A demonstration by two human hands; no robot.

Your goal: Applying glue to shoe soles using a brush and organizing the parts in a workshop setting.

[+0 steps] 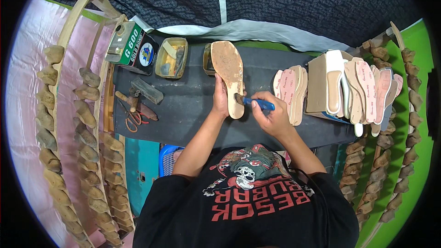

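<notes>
Right, here we are with the shoe sole (227,59), lifted above the dark bench (188,103), its broad end pointing away from us. We see the left grip (221,95) wrapped around its slim middle, thumb along the left edge, fingertips peeping past the right. And there's the right grip (270,115), pinched snugly on a blue-handled brush (262,104), whose dark tip meets the sole close to its narrow end! Just behind the sole's broad end we spot a small tub (207,71), mostly hidden by it. Left of the sole we get a yellowish tub (171,75), then farther left a green and dark can (133,43). Nearer us on that side of the sole, a grey block (148,91) and scissors (127,121) lie among other tools. Over to the sole's right, we have upright insoles (298,93), then a cardboard box (318,85) with a thick bunch of pink and pale insoles (364,87) beyond. Well out on both sides of the sole, we see rows of wooden foot forms (54,54).
</notes>
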